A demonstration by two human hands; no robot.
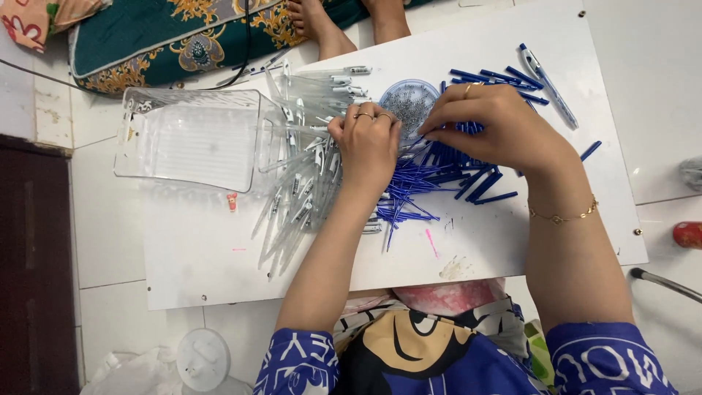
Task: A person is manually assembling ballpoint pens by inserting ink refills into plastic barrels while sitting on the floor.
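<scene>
Work looks barely begun: one finished blue-and-clear pen (548, 84) lies apart, while left hand (368, 143) and right hand (491, 124), fingers pinched on hidden parts, meet above heaps of clear plastic pen barrels (296, 201) and thin blue refills (409, 194).

Bare white board (219, 263) near the body (clear barrels (300, 197), blue refills (439, 175), tray (194, 135) crowding beyond).
</scene>
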